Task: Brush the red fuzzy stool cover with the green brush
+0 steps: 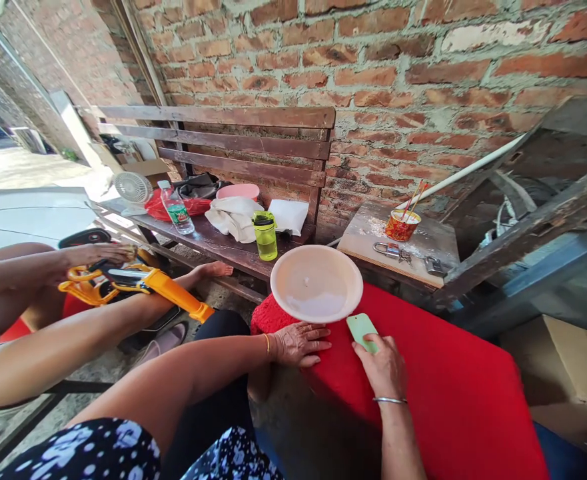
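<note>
My left hand [300, 343] lies flat on the red cloth [453, 373], palm down with fingers spread. Its fingertips are just below the rim of a pale pink bowl [283, 303], which seems to hold clear liquid and a small light speck. A light green, flat, rounded piece [362, 330] with a small hole near its top edge is gripped between the thumb and fingers of my right hand [386, 367]. This piece rests on or just above the cloth, right of the bowl; which of the two I cannot tell.
Behind stands a wooden bench [203, 237] with a green bottle [265, 237], a water bottle [177, 210], white cloth [236, 217] and small fan [132, 188]. At right, a board [358, 233] bears a red tin [400, 225] and padlocks [392, 251]. A co-worker's hand [98, 253] touches an orange tool [173, 293].
</note>
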{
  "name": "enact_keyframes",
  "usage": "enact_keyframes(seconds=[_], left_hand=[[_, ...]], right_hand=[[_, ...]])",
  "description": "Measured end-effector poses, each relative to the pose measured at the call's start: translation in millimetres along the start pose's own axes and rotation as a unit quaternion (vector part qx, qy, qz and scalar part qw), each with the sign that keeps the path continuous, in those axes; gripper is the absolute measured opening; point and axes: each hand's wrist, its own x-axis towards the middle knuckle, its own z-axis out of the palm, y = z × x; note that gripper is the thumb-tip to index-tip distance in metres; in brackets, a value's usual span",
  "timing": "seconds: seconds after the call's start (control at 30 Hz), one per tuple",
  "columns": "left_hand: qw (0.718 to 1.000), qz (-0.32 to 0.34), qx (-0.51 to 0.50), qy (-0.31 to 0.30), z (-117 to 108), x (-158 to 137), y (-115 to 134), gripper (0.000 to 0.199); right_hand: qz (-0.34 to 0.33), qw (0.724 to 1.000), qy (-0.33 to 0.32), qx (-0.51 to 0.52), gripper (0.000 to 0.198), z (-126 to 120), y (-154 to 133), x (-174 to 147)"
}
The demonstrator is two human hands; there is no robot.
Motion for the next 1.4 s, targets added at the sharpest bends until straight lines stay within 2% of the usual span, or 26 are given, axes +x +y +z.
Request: enact_keyframes(seconds=[0.03, 0.1, 0.17, 0.23, 0.3, 0.47, 0.53, 0.57, 0.63, 0.7, 0.77, 0.8, 0.87, 0.97, 1.03, 1.1, 1.17, 1.23, 1.3, 1.37, 1.4], left_hand=[[1.0, 0.001, 0.0, 0.0, -0.3, 0.2, 0.0, 0.046], [1.0, 0.0, -0.001, 0.001, 0.8, 0.3, -0.5, 0.046], [1.0, 0.0, -0.002, 0.003, 3.1, 0.1, -1.3, 0.045], [1.0, 0.001, -0.006, 0.002, 4.5, -0.4, -1.8, 0.046], [1.0, -0.001, -0.011, -0.004, 4.1, -1.0, -1.7, 0.046], [1.0, 0.001, -0.011, -0.004, 1.0, -1.7, -0.8, 0.045], [1.0, 0.001, -0.009, 0.001, 2.1, -1.8, -1.2, 0.045], [1.0, 0.0, -0.009, 0.003, 3.1, -1.8, -1.4, 0.045], [1.0, -0.003, -0.012, 0.0, 4.8, -1.6, -1.7, 0.045], [1.0, -0.007, -0.016, -0.006, 4.9, -1.2, -1.6, 0.045], [1.0, -0.006, -0.02, -0.009, 2.6, -0.8, -1.1, 0.044], [1.0, -0.003, -0.021, -0.007, 0.8, -0.6, -0.6, 0.044], [1.0, 0.005, -0.022, -0.001, -3.2, -0.4, 0.6, 0.045], [1.0, 0.002, -0.014, -0.006, -6.6, -0.8, 1.7, 0.046], [1.0, -0.006, -0.01, -0.012, -5.8, -1.2, 1.5, 0.046], [1.0, -0.008, -0.012, -0.007, -3.3, -1.6, 1.0, 0.046], [1.0, -0.005, -0.017, 0.001, -0.8, -1.8, 0.5, 0.045], [1.0, -0.003, -0.021, 0.002, 0.2, -1.8, 0.2, 0.045], [1.0, -0.004, -0.027, -0.003, -0.7, -1.7, -0.1, 0.045], [0.999, -0.003, -0.033, -0.004, -2.5, -1.6, -0.2, 0.045], [0.999, -0.002, -0.035, -0.004, -3.3, -1.5, -0.1, 0.045]], right_hand=[[0.016, 1.0, -0.006, 0.011, 0.032, -1.4, 9.2, 0.5], [0.101, 0.995, 0.003, 0.017, 0.041, -15.4, 45.0, 0.5], [0.211, 0.977, 0.037, -0.012, 0.055, -37.0, 84.9, 1.2], [0.275, 0.957, 0.081, -0.041, 0.064, -52.9, 104.7, 4.5], [0.258, 0.96, 0.106, -0.028, 0.062, -52.6, 92.5, 10.7], [0.063, 0.995, 0.06, 0.057, 0.041, -9.9, 3.9, 35.0], [0.037, 0.997, 0.034, 0.053, 0.04, -5.1, 2.7, 40.4], [0.054, 0.997, 0.025, 0.041, 0.042, -8.4, 14.9, 40.5], [0.142, 0.99, 0.021, 0.012, 0.051, -24.3, 56.2, 36.7], [0.257, 0.965, 0.046, -0.016, 0.062, -44.7, 99.0, 31.6], [0.315, 0.945, 0.087, -0.032, 0.068, -56.9, 118.3, 27.1], [0.308, 0.945, 0.105, -0.033, 0.067, -56.8, 114.8, 25.2], [0.227, 0.967, 0.112, -0.013, 0.059, -44.1, 83.8, 22.7], [0.046, 0.997, 0.054, 0.015, 0.042, -12.5, 17.3, 25.8], [-0.009, 1.0, 0.018, -0.004, 0.034, -2.2, -2.7, 29.5], [0.031, 0.999, 0.009, -0.033, 0.034, -9.3, 13.7, 29.2], [0.142, 0.988, 0.017, -0.055, 0.044, -32.1, 59.3, 24.1], [0.27, 0.959, 0.035, -0.078, 0.058, -60.5, 111.3, 16.9], [0.349, 0.93, 0.067, -0.091, 0.071, -80.0, 143.7, 10.1], [0.346, 0.93, 0.098, -0.072, 0.074, -79.7, 141.8, 4.7], [0.31, 0.944, 0.106, -0.044, 0.073, -71.6, 128.3, 2.5]])
